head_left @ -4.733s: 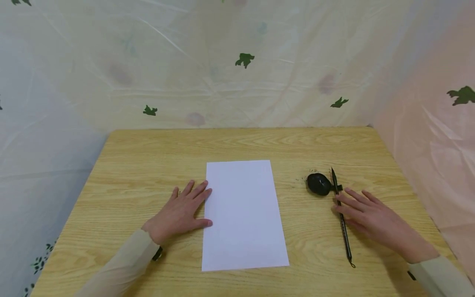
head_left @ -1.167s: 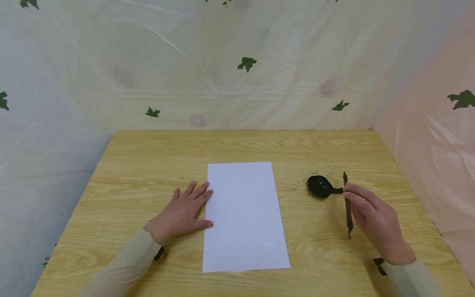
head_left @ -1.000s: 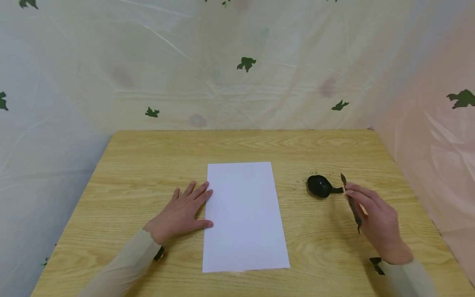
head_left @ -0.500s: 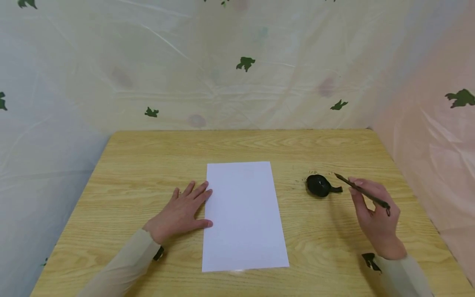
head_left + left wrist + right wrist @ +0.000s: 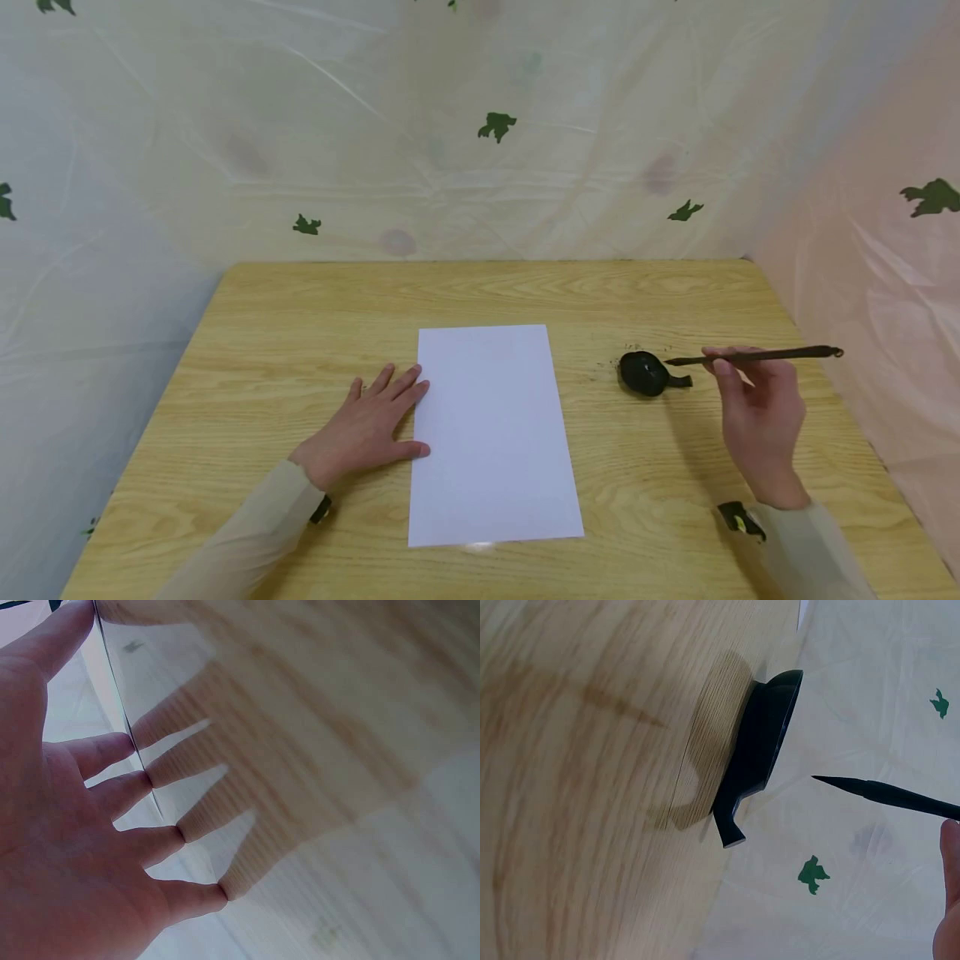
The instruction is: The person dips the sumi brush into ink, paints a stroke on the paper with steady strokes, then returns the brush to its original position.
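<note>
My left hand [image 5: 360,437] lies flat with fingers spread, its thumb and some fingertips on the left edge of a blank white sheet of paper [image 5: 495,433]. In the left wrist view the palm of that hand [image 5: 82,832] and its fingertips meet the tabletop. My right hand [image 5: 763,417] pinches a dark calligraphy brush [image 5: 798,353] between thumb and fingers. The brush lies nearly level, tip to the left. A black spoon-shaped ink dish [image 5: 643,373] with a short handle sits beside that tip. From the right wrist, the brush tip [image 5: 840,781] appears raised and apart from the dish [image 5: 761,739].
A wood-grain table [image 5: 337,308] carries everything. Dark specks [image 5: 609,362] dot its surface around the dish. Pale sheeting [image 5: 390,125] with green bird-like shapes hangs behind and at both sides. Dark bands show at both wrists.
My right hand has picked up the brush, which lay across the dish's handle. It has turned the brush from upright-looking to nearly level, tip leftward. The left hand has stayed put.
</note>
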`<state>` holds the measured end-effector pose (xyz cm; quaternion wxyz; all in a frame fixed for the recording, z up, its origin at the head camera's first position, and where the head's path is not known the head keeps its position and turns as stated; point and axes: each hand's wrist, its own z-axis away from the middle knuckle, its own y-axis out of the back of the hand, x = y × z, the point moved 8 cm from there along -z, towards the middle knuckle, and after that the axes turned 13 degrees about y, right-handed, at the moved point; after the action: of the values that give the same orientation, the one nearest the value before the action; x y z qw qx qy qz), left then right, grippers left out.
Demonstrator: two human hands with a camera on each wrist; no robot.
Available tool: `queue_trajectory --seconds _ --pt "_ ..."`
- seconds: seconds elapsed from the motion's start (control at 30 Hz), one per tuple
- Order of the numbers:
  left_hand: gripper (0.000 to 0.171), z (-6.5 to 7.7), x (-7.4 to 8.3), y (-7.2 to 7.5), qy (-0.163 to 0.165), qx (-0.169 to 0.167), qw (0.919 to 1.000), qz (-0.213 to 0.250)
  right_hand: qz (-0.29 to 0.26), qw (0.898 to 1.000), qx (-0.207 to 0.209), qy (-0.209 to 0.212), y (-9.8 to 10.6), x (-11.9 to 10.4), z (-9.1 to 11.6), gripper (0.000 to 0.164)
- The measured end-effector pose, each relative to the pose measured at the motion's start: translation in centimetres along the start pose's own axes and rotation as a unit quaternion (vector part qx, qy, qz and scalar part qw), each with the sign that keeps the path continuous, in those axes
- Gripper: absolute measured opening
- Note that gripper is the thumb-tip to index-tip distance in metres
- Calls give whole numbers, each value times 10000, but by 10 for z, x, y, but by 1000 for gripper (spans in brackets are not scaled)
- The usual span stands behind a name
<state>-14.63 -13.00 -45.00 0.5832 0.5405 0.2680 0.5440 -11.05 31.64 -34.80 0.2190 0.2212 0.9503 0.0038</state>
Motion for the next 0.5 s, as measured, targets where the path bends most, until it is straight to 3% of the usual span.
queue_trajectory --seconds 0.27,0.5 --pt "90 0 1 1 14 -34 10000 -5 -1349 9887 386 -530 0 17 2 30" --pt "90 0 1 1 11 -45 10000 -11 -1677 9791 555 -1008 0 26 5 33"
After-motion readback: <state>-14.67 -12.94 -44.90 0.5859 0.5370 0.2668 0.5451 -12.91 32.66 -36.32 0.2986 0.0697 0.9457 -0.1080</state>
